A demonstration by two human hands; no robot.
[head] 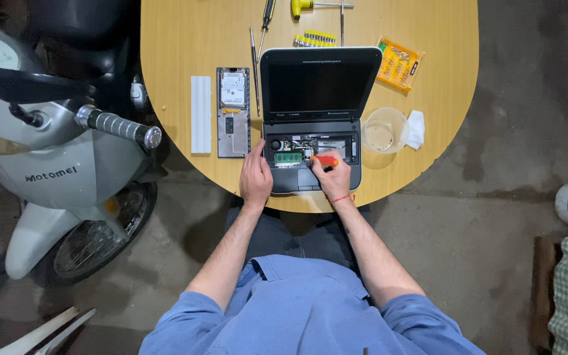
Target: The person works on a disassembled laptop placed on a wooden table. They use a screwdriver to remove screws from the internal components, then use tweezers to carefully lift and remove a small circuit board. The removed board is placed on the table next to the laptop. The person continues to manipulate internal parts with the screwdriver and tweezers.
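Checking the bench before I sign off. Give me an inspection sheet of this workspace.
Surface: oval wooden table, dry, lightly loaded.
Job's things: small open laptop with keyboard removed, boards exposed; orange-handled screwdriver.
Clutter: keyboard panel with hard drive, white strip, clear plastic cup, white cloth, orange bit case, loose screwdrivers at the far edge.
Grippers: left hand rests on the laptop's left edge; right hand grips the screwdriver, fingers closed.
Cables: nothing seen.
Surroundings: grey scooter at left, concrete floor.
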